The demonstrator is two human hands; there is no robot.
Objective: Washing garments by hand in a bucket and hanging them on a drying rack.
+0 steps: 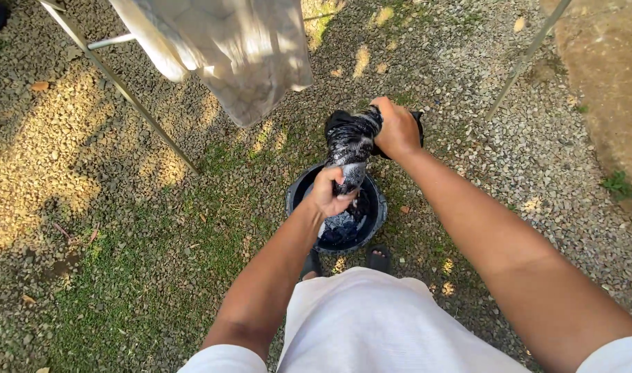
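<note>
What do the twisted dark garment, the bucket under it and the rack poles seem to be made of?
Dark garment: wet woven fabric, judging by its glistening wrung folds. Bucket: probably black plastic, with a smooth, thin, dull rim. Rack poles: likely metal tubing, being slim, straight and pale grey.

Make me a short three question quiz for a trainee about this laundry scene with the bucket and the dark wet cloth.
1. True or false: both hands grip the dark cloth.
2. Which hand is higher on the cloth? A. left hand B. right hand
3. Fill in: the cloth's lower end hangs into the black ____ on the ground.

Key
1. True; each hand's fingers are closed round the twisted cloth.
2. B; the right hand holds the top end, the left hand grips lower down, just above the bucket.
3. bucket; it stands on gravel and grass, with a pale cloth hung on a metal rack to the upper left.
</note>
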